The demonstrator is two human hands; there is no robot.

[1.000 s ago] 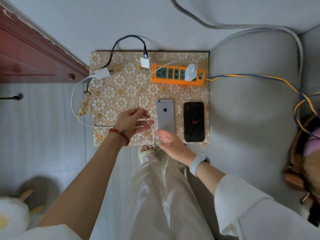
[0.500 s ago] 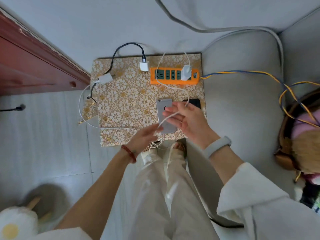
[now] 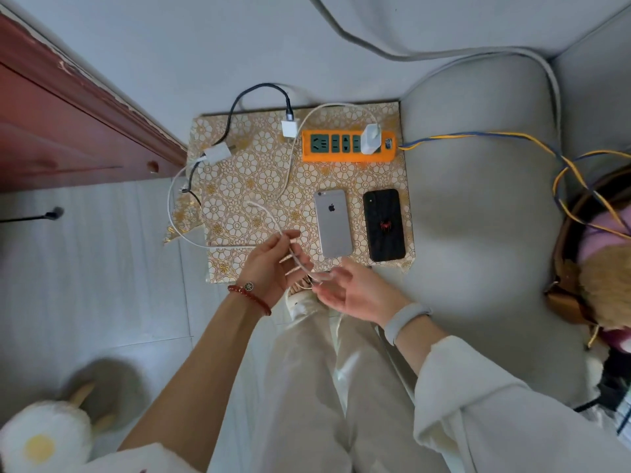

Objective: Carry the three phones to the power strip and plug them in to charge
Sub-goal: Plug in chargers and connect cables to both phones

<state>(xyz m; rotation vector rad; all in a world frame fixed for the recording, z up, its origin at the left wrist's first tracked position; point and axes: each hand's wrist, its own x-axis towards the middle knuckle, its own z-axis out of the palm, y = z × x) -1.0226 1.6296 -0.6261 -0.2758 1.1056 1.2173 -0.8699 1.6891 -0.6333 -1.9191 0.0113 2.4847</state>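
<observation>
A person stands at the near edge of a low table covered in a gold floral cloth [image 3: 239, 172], both hands working a white charging cable [image 3: 273, 220] just above that edge. The left hand [image 3: 269, 264], a red bead bracelet [image 3: 251, 298] at its wrist, pinches the cable between thumb and fingertips; the cable's free end arcs up and back over the cloth toward the table's left side. The right hand [image 3: 351, 291], with a pale wristband [image 3: 404, 320] on its wrist, lies palm up with fingers loosely curled around the cable where it passes between the hands, though blur makes the grip hard to judge. A silver phone [image 3: 333, 222] lies face down near the near edge, and a black phone with a red spider emblem [image 3: 384, 225] lies just beside it toward the table's right edge; neither shows a cable attached. Only these two phones are in view. An orange power strip [image 3: 348, 146] sits along the far edge, at the right corner, with a white charger [image 3: 371, 139] plugged into its right end. A second white adapter [image 3: 289, 128] with a black cable [image 3: 252, 93] rests just left of the strip, and a third white adapter [image 3: 216, 153] lies at the table's left edge. A grey sofa cushion [image 3: 485, 199] adjoins the table's right edge.
</observation>
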